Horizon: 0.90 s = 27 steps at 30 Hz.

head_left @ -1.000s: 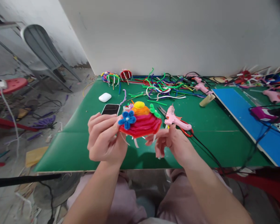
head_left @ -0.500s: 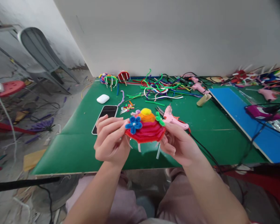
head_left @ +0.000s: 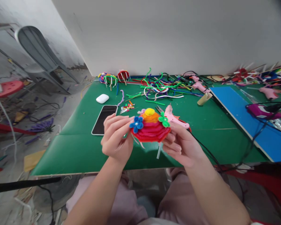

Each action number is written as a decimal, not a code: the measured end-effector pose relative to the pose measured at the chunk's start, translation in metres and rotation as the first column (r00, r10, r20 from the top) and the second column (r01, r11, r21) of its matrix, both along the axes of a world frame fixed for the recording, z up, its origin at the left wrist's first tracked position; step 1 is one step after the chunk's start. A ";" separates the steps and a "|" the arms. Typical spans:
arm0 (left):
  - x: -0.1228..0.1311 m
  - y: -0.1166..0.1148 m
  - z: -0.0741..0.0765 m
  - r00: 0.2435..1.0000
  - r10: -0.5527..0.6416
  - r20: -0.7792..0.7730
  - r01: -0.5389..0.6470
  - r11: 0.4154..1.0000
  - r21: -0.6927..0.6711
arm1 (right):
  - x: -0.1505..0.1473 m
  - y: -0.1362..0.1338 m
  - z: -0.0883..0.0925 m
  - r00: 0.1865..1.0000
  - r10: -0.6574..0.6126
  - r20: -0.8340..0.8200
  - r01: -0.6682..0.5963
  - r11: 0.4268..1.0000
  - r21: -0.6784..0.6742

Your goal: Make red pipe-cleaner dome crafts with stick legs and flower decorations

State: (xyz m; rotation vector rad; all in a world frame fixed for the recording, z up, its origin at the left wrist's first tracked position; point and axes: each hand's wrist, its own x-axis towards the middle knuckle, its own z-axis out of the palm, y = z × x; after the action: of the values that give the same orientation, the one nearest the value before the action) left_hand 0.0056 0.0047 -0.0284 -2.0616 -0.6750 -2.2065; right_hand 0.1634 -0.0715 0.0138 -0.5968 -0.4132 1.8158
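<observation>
Between my two hands, above the table, is a small pipe-cleaner umbrella [head_left: 151, 132] banded in red, pink and orange with a yellow top. A blue flower [head_left: 136, 124] with a pale bead sits on its left side and a green flower [head_left: 164, 119] on its right. My left hand [head_left: 118, 136] pinches the left rim; my right hand [head_left: 181, 140] grips the right rim, its lower fingers curled beneath. White strips and a clear stick [head_left: 158, 151] show below. The umbrella's underside is hidden. Just behind it lies a pink glue gun [head_left: 175, 118] beside partly covered scissors [head_left: 159, 109].
On the green table [head_left: 75, 147] are a phone [head_left: 104, 120], a white case [head_left: 102, 98], colourful small pieces [head_left: 128, 107] and tangled pipe cleaners [head_left: 159, 89]. More small umbrellas [head_left: 110, 79] stand at the back left. A blue board [head_left: 245, 122] and black cables occupy the right.
Both hands have shifted slightly right with the umbrella. It has turned, so the green flower now shows its face instead of its edge.
</observation>
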 end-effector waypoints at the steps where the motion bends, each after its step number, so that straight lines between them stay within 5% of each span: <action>1: 0.001 0.001 -0.001 1.000 -0.022 -0.003 0.022 0.999 -0.027 | 0.000 0.000 0.001 0.999 -0.030 0.028 0.030 1.000 0.010; 5: 0.003 0.008 -0.007 0.984 -0.175 -0.035 0.165 0.965 -0.202 | 0.004 0.002 0.002 0.983 -0.140 0.122 0.138 0.990 0.022; 9: 0.002 0.008 -0.009 0.919 -0.378 0.111 0.387 0.816 -0.429 | 0.011 0.007 0.001 0.967 -0.215 0.135 0.219 0.976 -0.018; 12: 0.006 -0.010 -0.002 0.904 -0.250 0.346 0.377 0.849 -0.370 | 0.014 0.011 0.000 0.959 -0.245 0.143 0.254 0.966 -0.048; 14: 0.013 -0.030 0.005 0.899 -0.205 0.387 0.373 0.821 -0.432 | 0.015 0.013 -0.002 0.954 -0.259 0.149 0.270 0.961 -0.057; 16: 0.022 -0.050 0.013 0.920 -0.245 0.305 0.385 0.704 -0.597 | 0.014 0.015 -0.002 0.951 -0.269 0.153 0.280 0.959 -0.054; 18: 0.031 -0.064 0.018 0.926 -0.287 0.244 0.363 0.514 -0.777 | 0.013 0.015 -0.003 0.948 -0.274 0.161 0.284 0.958 -0.040; 22: 0.043 -0.071 0.020 0.883 -0.277 0.378 0.436 0.186 -0.881 | 0.011 0.015 -0.004 0.945 -0.274 0.178 0.280 0.960 -0.008; 24: 0.044 -0.070 0.019 0.866 -0.263 0.424 0.463 0.106 -0.880 | 0.011 0.015 -0.004 0.946 -0.266 0.185 0.270 0.963 0.003; 27: 0.044 -0.070 0.020 0.846 -0.245 0.473 0.501 0.062 -0.863 | 0.010 0.015 -0.005 0.948 -0.255 0.191 0.257 0.966 0.017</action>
State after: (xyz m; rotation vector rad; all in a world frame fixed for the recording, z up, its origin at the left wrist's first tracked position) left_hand 0.0493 -0.0650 -0.0084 -2.7041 -2.4780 -2.5331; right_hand 0.1735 -0.0565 0.0084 -0.7979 -0.4364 1.5181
